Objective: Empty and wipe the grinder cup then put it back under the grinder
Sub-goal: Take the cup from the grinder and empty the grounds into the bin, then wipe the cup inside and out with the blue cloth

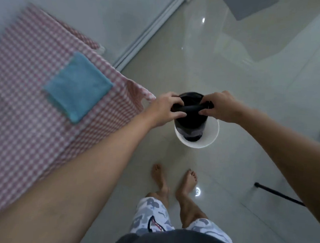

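Glossy floor tiles [233, 100] are reflecting light. Left hand [164, 110] and right hand [221, 107] are clamping fingers on a black grinder cup [191, 112] above a white bin [209, 136].

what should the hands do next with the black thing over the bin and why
Probably tip or tap the grinder cup so its contents fall out. Left hand and right hand both grip it above the white bin on the floor, and the blue cloth for wiping lies untouched on the checked table.

Pink checked table [22, 110] (cloth-covered), folded blue cloth [77, 87] lying flat on it
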Available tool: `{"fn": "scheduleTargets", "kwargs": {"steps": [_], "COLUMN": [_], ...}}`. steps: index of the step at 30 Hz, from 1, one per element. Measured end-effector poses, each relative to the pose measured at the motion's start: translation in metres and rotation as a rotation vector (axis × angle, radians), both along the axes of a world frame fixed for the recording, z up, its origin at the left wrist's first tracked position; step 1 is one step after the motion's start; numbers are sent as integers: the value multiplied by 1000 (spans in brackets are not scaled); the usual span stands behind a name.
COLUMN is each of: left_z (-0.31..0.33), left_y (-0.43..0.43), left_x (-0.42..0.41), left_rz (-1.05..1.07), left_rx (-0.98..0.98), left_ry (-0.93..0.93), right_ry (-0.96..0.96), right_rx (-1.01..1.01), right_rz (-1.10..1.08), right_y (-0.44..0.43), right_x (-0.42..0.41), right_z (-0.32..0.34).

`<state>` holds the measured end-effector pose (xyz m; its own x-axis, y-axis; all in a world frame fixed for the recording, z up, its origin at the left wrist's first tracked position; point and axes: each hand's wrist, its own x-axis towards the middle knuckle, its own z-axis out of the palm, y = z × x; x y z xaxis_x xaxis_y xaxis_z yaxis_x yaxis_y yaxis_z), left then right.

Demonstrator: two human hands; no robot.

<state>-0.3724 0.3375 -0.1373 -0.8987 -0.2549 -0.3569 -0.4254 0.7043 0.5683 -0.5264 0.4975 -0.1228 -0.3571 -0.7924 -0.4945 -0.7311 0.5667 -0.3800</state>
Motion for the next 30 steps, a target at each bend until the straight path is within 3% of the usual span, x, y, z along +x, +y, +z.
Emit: {"fn": "scheduleTargets", "kwargs": {"steps": [6,14,24,27,30], "left_z": [88,142,168,168,166], "left_y": [-34,-96,-171,-191,-210], "left_x": [67,203,355,391,423], "left_rz": [96,320,453,550,643], "left_rx": [-172,-256,-272,-215,-131], "left_ry": [6,-20,-63,-87,-107], "right_ry": [84,134,166,55,38], "right_rx": [-1,8,-81,-245,-266], "right_rz": [177,382,513,457,326], "right_y": [-70,-177,-269,-287,-303], "right_x": [57,185,322,333,314], "right_z": [107,178,193,179,147]}}
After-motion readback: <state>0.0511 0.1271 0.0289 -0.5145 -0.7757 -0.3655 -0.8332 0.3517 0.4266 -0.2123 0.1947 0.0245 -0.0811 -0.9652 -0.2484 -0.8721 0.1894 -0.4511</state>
